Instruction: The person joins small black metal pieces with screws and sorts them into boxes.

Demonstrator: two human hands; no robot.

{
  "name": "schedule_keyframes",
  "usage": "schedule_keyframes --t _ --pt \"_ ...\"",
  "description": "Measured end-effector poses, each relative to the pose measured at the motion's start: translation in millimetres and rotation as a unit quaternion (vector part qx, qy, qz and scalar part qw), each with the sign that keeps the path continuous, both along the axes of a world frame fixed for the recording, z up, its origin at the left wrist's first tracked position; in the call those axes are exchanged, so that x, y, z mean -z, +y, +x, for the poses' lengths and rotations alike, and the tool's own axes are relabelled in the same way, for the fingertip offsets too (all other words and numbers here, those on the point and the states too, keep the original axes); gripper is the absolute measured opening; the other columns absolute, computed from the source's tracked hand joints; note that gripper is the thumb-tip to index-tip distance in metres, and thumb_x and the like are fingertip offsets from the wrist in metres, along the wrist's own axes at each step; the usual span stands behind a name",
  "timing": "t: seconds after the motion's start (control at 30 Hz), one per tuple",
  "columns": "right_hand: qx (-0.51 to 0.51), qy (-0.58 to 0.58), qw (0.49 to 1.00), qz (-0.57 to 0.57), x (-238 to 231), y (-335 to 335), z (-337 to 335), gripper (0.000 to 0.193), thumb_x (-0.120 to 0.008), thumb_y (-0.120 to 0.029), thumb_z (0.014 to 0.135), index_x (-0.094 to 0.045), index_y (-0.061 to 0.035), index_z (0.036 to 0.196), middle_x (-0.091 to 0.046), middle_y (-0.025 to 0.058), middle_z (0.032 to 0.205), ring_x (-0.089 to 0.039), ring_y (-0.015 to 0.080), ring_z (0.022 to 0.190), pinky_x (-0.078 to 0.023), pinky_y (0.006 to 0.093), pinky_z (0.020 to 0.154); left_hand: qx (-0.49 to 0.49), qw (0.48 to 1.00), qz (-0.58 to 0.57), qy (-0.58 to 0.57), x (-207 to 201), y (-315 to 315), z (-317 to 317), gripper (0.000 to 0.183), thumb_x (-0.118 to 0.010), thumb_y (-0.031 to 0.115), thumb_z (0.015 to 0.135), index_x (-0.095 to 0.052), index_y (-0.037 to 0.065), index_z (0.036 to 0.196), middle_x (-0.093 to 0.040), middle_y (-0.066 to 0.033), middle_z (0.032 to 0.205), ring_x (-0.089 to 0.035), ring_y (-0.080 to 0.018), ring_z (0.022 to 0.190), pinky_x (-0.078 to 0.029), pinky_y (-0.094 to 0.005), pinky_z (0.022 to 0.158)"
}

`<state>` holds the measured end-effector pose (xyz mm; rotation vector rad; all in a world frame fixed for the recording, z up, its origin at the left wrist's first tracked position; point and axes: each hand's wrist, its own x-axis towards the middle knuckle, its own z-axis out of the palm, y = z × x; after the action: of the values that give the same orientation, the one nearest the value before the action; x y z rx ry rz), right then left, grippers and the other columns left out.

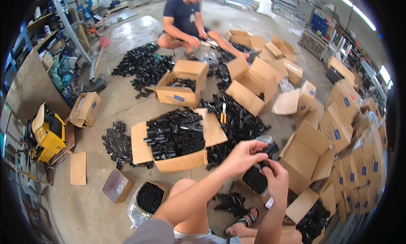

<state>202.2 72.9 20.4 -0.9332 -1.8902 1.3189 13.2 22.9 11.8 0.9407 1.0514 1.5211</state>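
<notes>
Pretty basic fit: dark strappy sandal [245, 221] with pale markings, light grey-blue shorts [209, 237] left of the sandal, grey sleeve [154, 233] further over; left hand [246, 158], right hand [277, 179] bare.

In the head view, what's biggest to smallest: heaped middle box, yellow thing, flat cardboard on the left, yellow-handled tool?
1. Heaped middle box
2. Yellow thing
3. Flat cardboard on the left
4. Yellow-handled tool

Left hand [247, 156] pinching black part [271, 149], boxes [302, 161]
</notes>
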Motion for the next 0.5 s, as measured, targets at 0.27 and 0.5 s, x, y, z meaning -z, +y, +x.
schedule_keyframes --t 0.27,0.5 --pt "0.002 -0.034 0.999 -0.033 -1 2 1 0.032 -0.078 -0.013 0.091 -0.071 0.0028 0.119 -0.074 0.0056 0.095 -0.063 0.0081 0.079 -0.052 0.0262 0.073 0.064 0.993 -0.095 0.03 -25 -10 -16 0.046 -0.072 0.011 0.097 -0.06 -0.003 0.138 -0.07 -0.0057 0.121 -0.065 -0.0088 0.105 -0.052 -0.0249 0.088" --pt "-0.012 0.009 0.998 -0.059 10 -1 -3 0.033 -0.078 -0.016 0.092 -0.071 0.0031 0.119 -0.073 0.004 0.094 -0.063 0.0076 0.082 -0.051 0.0252 0.073 0.044 0.995 -0.081 0.046 -6 -8 -14 0.042 -0.072 0.011 0.098 -0.061 -0.003 0.135 -0.069 -0.0053 0.121 -0.064 -0.0097 0.106 -0.053 -0.0272 0.09"
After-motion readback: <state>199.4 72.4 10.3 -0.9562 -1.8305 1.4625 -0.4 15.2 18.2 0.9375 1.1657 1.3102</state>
